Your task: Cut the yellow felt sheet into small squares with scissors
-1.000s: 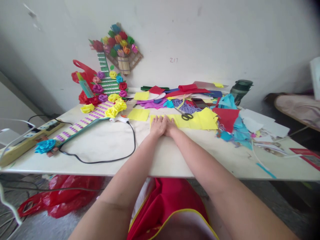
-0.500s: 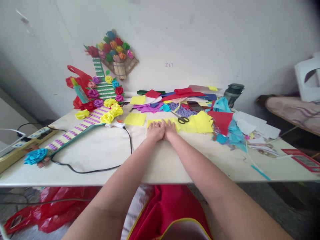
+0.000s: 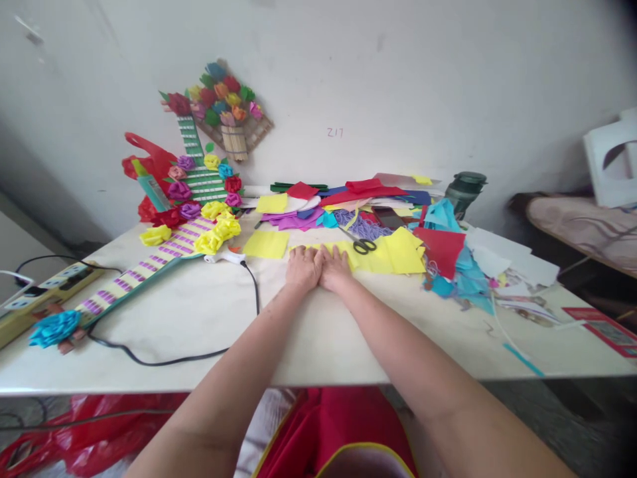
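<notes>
My left hand lies palm down on the left end of a yellow paper strip, on the white table. Beside it, my right hand presses on the same strip, and the two hands touch along their inner sides. Both have their fingers stretched forward over the paper and grip nothing. Black-handled scissors rest on the strip just right of my right hand. A separate yellow paper piece is left of my left hand. My hands hide part of the strip.
A glue gun with a black cord lies left. Beyond it stands a flower-decorated craft. Coloured sheets are piled at the back. Blue scraps and a dark bottle are right; a power strip is far left.
The view has shifted slightly, so the table edge sits lower. My hands stay on the yellow strip, with only a small shift of the fingers.
</notes>
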Demonstrator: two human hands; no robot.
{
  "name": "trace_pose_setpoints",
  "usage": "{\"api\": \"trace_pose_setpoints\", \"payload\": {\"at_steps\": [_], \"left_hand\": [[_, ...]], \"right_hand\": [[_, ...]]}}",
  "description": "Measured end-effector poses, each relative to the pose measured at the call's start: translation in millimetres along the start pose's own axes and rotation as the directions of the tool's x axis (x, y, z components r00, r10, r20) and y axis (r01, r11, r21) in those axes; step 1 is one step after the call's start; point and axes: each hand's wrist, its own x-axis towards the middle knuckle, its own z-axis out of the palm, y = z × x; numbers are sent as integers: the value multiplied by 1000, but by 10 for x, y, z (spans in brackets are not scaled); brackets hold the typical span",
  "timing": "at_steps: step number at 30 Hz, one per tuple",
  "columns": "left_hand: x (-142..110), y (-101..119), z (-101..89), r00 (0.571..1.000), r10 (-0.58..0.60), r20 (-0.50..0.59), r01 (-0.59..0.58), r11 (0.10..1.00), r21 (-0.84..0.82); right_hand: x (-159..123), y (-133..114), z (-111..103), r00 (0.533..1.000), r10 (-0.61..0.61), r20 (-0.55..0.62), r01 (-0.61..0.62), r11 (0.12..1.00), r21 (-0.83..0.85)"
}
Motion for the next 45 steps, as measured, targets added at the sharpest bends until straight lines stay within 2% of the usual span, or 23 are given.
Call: {"api": "trace_pose_setpoints", "payload": {"at_steps": [3, 6, 9, 20, 26, 35, 39, 45], "left_hand": [[6, -36, -13, 993, -28, 117, 31, 999, -22], [14, -20, -44, 966, -53, 255, 54, 999, 4], [21, 11, -49, 953, -44, 301, 24, 997, 69], [31, 37, 47, 967, -63, 246, 33, 992, 123], [34, 32, 48, 967, -69, 245, 35, 990, 139], [27, 22, 45, 969, -41, 243, 3, 988, 153], [29, 23, 46, 968, -32, 248, -6, 988, 151], [38, 28, 59, 968, -34, 249, -4, 988, 152]], "right_hand": [[7, 9, -12, 1000, 11, 19, -11, 1000, 16], [19, 51, -41, 999, 13, 39, -15, 999, 39], [36, 128, -75, 998, 4, 64, -8, 997, 72], [69, 622, -196, 991, -69, 117, 60, 995, 78], [67, 670, -232, 990, -100, 102, 96, 995, 41], [70, 735, -234, 993, -61, 102, 57, 998, 39], [83, 755, -224, 998, -43, 37, 41, 997, 60], [81, 763, -261, 984, 38, -174, -17, 993, 120]]}}
